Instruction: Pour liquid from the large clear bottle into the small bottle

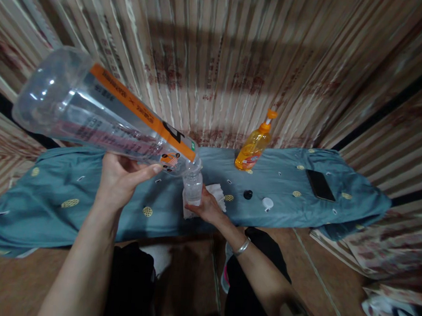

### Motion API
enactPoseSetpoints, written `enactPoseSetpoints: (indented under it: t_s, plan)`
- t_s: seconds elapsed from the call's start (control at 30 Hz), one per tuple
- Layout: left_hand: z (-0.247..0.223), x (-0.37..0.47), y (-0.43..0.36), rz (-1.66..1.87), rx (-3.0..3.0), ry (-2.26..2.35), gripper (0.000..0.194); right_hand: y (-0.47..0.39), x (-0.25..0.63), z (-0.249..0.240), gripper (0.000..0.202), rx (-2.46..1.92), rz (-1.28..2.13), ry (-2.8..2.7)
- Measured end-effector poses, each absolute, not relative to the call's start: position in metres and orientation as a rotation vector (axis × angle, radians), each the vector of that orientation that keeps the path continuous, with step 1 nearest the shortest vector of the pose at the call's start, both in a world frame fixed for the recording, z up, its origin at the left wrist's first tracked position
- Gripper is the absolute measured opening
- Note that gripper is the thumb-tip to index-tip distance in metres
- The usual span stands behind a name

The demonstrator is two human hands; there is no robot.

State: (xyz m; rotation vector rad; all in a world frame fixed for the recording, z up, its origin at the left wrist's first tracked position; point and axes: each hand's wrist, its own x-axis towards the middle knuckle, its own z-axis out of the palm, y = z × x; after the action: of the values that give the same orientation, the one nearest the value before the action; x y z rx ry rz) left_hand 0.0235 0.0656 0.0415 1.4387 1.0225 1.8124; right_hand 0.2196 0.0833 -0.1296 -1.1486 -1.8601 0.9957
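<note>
My left hand grips a large clear plastic bottle with an orange and grey label. The bottle is tilted, its base up at the left and its mouth down at the right. That mouth meets the top of a small clear bottle, which stands upright. My right hand is closed around the small bottle's lower right side. Beneath it lies a white tissue. Whether liquid runs between the two bottles I cannot tell.
A teal patterned cloth covers the long low surface. On it are an orange pump bottle, a small black cap, a white cap and a dark phone. A striped curtain hangs behind.
</note>
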Motion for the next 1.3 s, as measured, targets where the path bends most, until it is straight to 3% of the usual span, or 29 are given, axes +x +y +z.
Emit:
enactPoseSetpoints:
  t_s: [1.3]
  plan:
    - [0.053,0.032,0.064,1.785,1.614,1.018,0.034,0.085,0.217,-0.13,0.084,-1.218,0.967,-1.874]
